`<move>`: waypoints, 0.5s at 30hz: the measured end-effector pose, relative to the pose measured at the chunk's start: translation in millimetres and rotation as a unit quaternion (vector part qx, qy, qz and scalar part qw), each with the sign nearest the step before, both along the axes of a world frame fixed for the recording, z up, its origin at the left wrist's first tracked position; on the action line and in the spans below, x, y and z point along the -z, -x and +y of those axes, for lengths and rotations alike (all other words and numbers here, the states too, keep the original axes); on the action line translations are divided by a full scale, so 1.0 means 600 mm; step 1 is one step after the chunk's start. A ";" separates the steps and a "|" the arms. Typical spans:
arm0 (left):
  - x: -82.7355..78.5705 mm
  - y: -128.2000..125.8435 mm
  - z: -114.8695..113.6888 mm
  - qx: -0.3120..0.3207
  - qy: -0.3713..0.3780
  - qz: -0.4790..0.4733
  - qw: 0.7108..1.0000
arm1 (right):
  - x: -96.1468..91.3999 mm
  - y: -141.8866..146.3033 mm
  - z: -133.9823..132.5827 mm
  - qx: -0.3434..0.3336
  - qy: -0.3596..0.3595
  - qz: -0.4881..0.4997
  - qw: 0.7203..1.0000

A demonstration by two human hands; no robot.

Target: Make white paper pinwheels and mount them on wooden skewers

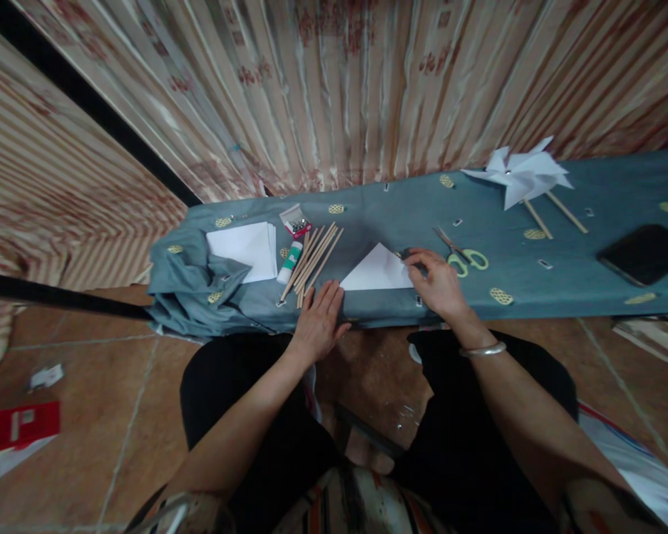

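Observation:
A white sheet of paper folded into a triangle (377, 271) lies on the blue-grey cloth near its front edge. My left hand (321, 317) rests flat at the triangle's left corner, fingers stretched out. At the right corner my right hand (433, 278) is bent, thumb and fingertips pinching the paper's edge. Scissors with green handles (462, 256) lie just beyond my right hand. Left of the triangle are several thin wooden sticks (317, 256), and beside them a glue stick (290, 262) with a green and white label.
A stack of white paper (245, 248) lies at the left, partly under bunched cloth (183, 274). A small open box of pins (296, 221) sits behind the glue stick. White paper pinwheels (515, 172) on sticks and a dark flat object (646, 254) are at the right. A curtain (356, 96) hangs behind.

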State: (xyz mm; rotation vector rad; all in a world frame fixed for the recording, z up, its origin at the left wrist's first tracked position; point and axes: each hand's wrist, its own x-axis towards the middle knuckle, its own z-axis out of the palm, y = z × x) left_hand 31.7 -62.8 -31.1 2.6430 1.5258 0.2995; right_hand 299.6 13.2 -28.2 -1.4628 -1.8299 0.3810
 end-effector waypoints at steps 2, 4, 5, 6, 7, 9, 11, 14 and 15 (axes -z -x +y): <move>0.000 0.000 0.000 0.002 -0.002 -0.004 1.000 | -0.002 0.005 -0.010 -0.044 -0.008 -0.017 0.999; 0.000 0.001 0.000 0.003 0.001 -0.007 1.000 | -0.002 0.011 -0.024 -0.098 -0.001 -0.035 0.995; 0.000 0.001 0.001 0.003 0.003 -0.008 1.000 | -0.002 0.013 -0.031 -0.122 0.011 -0.044 0.991; 0.000 0.001 0.001 0.003 0.004 -0.009 1.000 | -0.002 0.013 -0.037 -0.144 0.029 -0.051 0.988; 0.001 0.001 0.001 0.003 0.006 -0.011 1.000 | -0.002 0.012 -0.041 -0.165 0.050 -0.053 0.984; 0.001 0.001 0.001 0.003 0.007 -0.015 1.000 | -0.004 0.004 -0.045 -0.199 0.093 -0.031 0.975; 0.002 0.001 0.001 0.003 0.009 -0.019 1.000 | -0.007 -0.008 -0.041 -0.198 0.109 0.021 0.974; 0.001 0.000 0.001 -0.002 0.010 -0.019 1.000 | -0.008 -0.023 -0.029 -0.103 0.057 0.058 0.991; 0.001 -0.001 0.001 -0.004 0.010 -0.018 1.000 | -0.006 -0.026 -0.025 -0.068 0.034 0.041 0.996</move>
